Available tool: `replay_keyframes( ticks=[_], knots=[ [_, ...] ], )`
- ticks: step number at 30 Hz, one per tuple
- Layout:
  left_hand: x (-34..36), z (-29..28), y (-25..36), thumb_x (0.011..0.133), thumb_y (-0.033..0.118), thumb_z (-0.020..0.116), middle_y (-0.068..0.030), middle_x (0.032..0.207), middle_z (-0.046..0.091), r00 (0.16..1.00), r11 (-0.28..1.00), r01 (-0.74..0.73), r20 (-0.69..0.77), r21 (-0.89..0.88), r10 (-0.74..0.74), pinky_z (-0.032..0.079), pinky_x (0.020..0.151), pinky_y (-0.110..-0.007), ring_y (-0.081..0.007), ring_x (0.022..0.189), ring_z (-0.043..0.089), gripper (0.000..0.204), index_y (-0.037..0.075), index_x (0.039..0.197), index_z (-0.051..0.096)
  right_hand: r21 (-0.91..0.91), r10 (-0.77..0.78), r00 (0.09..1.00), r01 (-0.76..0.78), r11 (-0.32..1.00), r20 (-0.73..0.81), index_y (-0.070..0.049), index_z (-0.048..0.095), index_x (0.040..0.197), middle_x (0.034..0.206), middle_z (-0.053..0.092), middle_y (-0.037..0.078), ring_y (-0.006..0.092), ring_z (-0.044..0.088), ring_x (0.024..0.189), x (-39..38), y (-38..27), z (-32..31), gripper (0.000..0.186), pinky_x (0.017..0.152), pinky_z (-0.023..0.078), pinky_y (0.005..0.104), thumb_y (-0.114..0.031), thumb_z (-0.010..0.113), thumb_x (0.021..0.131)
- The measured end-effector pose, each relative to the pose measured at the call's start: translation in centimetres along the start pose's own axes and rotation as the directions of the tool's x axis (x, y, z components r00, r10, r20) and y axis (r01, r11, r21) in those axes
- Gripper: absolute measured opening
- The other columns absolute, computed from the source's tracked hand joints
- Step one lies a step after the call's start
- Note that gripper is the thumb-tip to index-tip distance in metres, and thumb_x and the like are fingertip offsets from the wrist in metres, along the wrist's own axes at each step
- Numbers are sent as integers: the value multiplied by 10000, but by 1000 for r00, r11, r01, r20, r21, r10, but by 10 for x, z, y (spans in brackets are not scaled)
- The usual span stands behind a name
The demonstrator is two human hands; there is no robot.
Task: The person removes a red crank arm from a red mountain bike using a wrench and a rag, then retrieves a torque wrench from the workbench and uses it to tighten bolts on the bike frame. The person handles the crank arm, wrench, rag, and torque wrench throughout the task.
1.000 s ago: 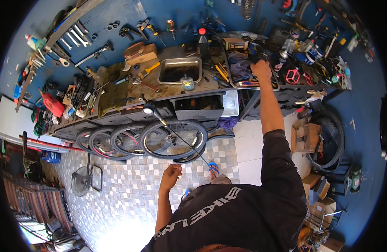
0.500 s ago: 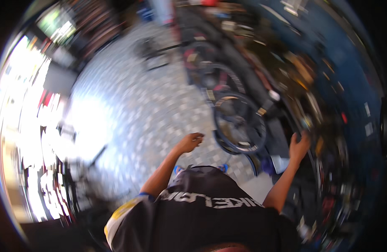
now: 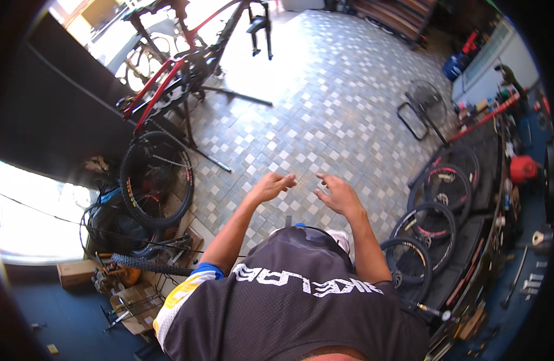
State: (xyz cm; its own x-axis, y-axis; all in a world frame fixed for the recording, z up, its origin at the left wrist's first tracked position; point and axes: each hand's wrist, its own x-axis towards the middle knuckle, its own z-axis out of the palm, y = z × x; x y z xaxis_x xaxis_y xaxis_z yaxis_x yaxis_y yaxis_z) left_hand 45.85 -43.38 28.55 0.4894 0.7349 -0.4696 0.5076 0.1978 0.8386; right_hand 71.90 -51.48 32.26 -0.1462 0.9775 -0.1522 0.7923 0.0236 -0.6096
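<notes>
My left hand (image 3: 272,187) hovers over the tiled floor in front of my body. Its fingers point to the right, slightly bent, and I see nothing in them. Facing it across a small gap is my right hand (image 3: 338,194), with thumb and forefinger apart and nothing between them. Neither hand touches anything. To the left stands a red and black bicycle frame (image 3: 162,90) on a dark stand (image 3: 189,120). Several bicycle wheels (image 3: 426,225) lean together at the right, beyond my right hand's reach as it is held here.
A tyred wheel (image 3: 128,198) stands at the left near cardboard boxes (image 3: 138,304). Along the right runs a black workbench (image 3: 475,240) with a red container (image 3: 523,169). A small black floor stand (image 3: 418,114) sits farther off. Tools hang on the blue wall (image 3: 532,313).
My view has swung left, bringing the bicycle frame into sight. My right hand has left the bench side and come in front of me near my left hand.
</notes>
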Motion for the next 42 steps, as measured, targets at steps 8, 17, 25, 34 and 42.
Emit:
replay_keyframes(
  ticks=[8,17,25,34,42],
  knots=[
    [-42,-153,-24,1050,380,602,-93,1175,737,937,977,13,-338,-212,-85,536,844,-321,-168,1021,694,453,31,1331,668,82,-172,954,156,984,246,-121,608,1342,1122,729,113,311,677,1091,157,-20,57,441,925,534,444,-345,652,964],
    [16,-359,-1,1028,363,658,-28,1040,724,809,982,-81,-586,-172,-35,522,796,-280,-108,922,658,440,20,1303,674,188,-263,907,210,959,328,-105,636,1303,1083,738,111,312,681,1064,359,-51,97,425,927,528,437,-337,672,949],
    [59,-524,38,1002,294,707,-19,950,710,681,997,-70,-728,46,81,488,761,-252,-85,857,623,387,31,1286,686,511,-239,946,98,854,220,-24,681,1196,907,740,105,181,702,808,558,-82,122,365,710,569,345,-287,706,944],
    [114,-734,16,1003,293,683,-83,971,755,789,940,102,-602,326,123,543,816,-311,-139,889,679,352,2,1197,725,685,-59,888,-308,660,456,-35,609,1298,1087,690,121,198,691,872,705,-171,192,488,649,569,338,-328,732,928],
    [218,-868,-71,1004,433,601,-210,1068,748,988,781,147,-125,607,-89,537,929,-425,-349,1035,706,488,-5,1181,724,682,176,800,-586,438,574,-59,527,1408,1139,663,105,224,675,998,766,-227,275,503,777,583,366,-224,694,964]
  ],
)
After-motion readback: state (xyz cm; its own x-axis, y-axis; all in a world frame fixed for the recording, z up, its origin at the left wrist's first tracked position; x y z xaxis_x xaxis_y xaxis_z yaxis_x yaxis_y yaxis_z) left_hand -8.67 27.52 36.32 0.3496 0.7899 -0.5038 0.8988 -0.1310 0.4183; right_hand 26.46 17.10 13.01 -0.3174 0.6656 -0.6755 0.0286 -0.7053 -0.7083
